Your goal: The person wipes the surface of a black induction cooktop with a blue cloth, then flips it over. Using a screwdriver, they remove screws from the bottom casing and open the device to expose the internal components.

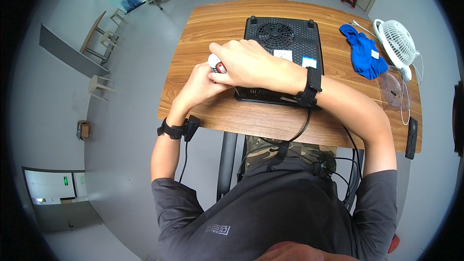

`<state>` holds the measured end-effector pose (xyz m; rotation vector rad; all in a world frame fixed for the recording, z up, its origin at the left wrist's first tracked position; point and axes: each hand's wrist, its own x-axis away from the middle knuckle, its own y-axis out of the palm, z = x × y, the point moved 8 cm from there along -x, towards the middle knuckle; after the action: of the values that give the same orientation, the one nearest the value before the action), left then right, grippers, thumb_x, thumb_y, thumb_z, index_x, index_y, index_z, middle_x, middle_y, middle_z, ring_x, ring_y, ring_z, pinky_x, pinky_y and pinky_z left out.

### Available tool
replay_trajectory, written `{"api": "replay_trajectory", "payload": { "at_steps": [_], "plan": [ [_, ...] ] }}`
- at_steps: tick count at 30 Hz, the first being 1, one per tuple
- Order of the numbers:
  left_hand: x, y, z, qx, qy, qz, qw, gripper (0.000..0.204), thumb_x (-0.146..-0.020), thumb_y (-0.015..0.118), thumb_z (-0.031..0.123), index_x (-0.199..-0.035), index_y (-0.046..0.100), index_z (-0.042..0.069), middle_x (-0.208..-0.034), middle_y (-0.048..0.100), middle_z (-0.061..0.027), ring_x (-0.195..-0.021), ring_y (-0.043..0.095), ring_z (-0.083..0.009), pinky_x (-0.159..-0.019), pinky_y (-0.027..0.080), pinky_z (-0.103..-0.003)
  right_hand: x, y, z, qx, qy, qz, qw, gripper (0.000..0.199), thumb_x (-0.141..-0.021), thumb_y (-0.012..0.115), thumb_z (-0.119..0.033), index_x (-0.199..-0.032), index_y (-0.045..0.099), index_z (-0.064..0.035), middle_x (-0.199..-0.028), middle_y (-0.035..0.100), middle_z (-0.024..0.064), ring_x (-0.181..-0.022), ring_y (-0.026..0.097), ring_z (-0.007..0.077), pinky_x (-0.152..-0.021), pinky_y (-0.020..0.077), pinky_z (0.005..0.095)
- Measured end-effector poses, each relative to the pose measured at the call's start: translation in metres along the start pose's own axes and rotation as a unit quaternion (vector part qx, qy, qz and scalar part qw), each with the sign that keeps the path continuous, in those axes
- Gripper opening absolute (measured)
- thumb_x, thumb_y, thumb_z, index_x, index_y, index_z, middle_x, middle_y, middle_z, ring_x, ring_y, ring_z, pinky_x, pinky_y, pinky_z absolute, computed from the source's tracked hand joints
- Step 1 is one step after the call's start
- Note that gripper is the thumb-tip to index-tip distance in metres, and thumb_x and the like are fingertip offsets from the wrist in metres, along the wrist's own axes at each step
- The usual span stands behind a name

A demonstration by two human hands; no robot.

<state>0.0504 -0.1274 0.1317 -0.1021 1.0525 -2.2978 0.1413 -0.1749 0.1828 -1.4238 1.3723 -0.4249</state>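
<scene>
My left hand (199, 85) and my right hand (245, 64) meet over the near left part of the table. Both are closed around a small white object (213, 61) with a red and black patch; fingers cover most of it, so its kind cannot be made out. Beneath and beyond my right hand lies a flat black appliance (302, 31), its underside facing up, with a round fan grille, small feet and two labels. My right forearm crosses its near right corner.
At the table's right are a crumpled blue cloth (365, 53), a white fan (397, 41), a clear plastic piece (392, 92) and a black bar-shaped item (412, 137). Black cables (305, 128) hang at the near edge. Stools (100, 87) stand beyond the wooden table (208, 24) at left.
</scene>
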Motion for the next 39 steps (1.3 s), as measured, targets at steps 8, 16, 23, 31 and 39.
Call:
{"api": "replay_trajectory", "payload": {
  "at_steps": [8,16,23,31,39],
  "plan": [
    [0.003,-0.001,-0.003,0.030,0.007,-0.019,0.999,0.024,-0.077,0.081,0.009,-0.094,0.069,-0.002,-0.085,0.074,-0.0070,-0.076,0.066,-0.0134,-0.071,0.053,-0.032,-0.001,-0.005,0.001,-0.015,0.008,0.031,0.999,0.040,-0.084,0.072,-0.034,-0.095,0.059,0.0022,-0.074,0.069,0.0219,-0.071,0.070,0.0409,-0.062,0.0571,0.0475],
    [0.015,0.042,-0.036,-0.083,-0.030,-0.088,0.992,0.015,-0.081,0.077,0.010,-0.090,0.070,0.002,-0.084,0.072,-0.0127,-0.083,0.071,-0.0278,-0.076,0.056,-0.039,-0.005,-0.020,0.004,0.000,0.022,0.058,0.998,0.039,-0.086,0.072,-0.035,-0.094,0.061,0.0015,-0.075,0.069,0.0215,-0.072,0.071,0.0401,-0.063,0.0575,0.0462],
    [0.012,0.055,-0.026,-0.160,0.016,-0.105,0.981,0.018,-0.080,0.079,0.013,-0.092,0.073,0.002,-0.088,0.075,-0.0123,-0.085,0.072,-0.0299,-0.078,0.057,-0.041,0.001,-0.016,0.007,0.006,0.023,0.051,0.998,0.037,-0.082,0.069,-0.030,-0.094,0.063,0.0044,-0.075,0.070,0.0229,-0.068,0.071,0.0400,-0.061,0.0581,0.0464],
    [0.014,0.057,-0.026,-0.193,0.053,-0.073,0.977,0.014,-0.080,0.077,0.014,-0.089,0.071,0.004,-0.089,0.074,-0.0101,-0.085,0.071,-0.0318,-0.076,0.057,-0.043,0.003,-0.018,0.010,0.002,0.023,0.062,0.998,0.038,-0.086,0.070,-0.035,-0.090,0.060,0.0022,-0.073,0.069,0.0218,-0.067,0.070,0.0405,-0.060,0.0566,0.0466],
    [0.027,0.064,-0.017,-0.237,0.135,-0.006,0.962,0.010,-0.079,0.074,0.009,-0.084,0.066,0.006,-0.088,0.068,-0.0082,-0.078,0.068,-0.0311,-0.065,0.057,-0.041,0.005,-0.020,0.012,0.005,0.030,0.064,0.998,0.039,-0.087,0.071,-0.035,-0.091,0.060,0.0026,-0.073,0.068,0.0219,-0.066,0.070,0.0398,-0.059,0.0566,0.0455]
  ]
}}
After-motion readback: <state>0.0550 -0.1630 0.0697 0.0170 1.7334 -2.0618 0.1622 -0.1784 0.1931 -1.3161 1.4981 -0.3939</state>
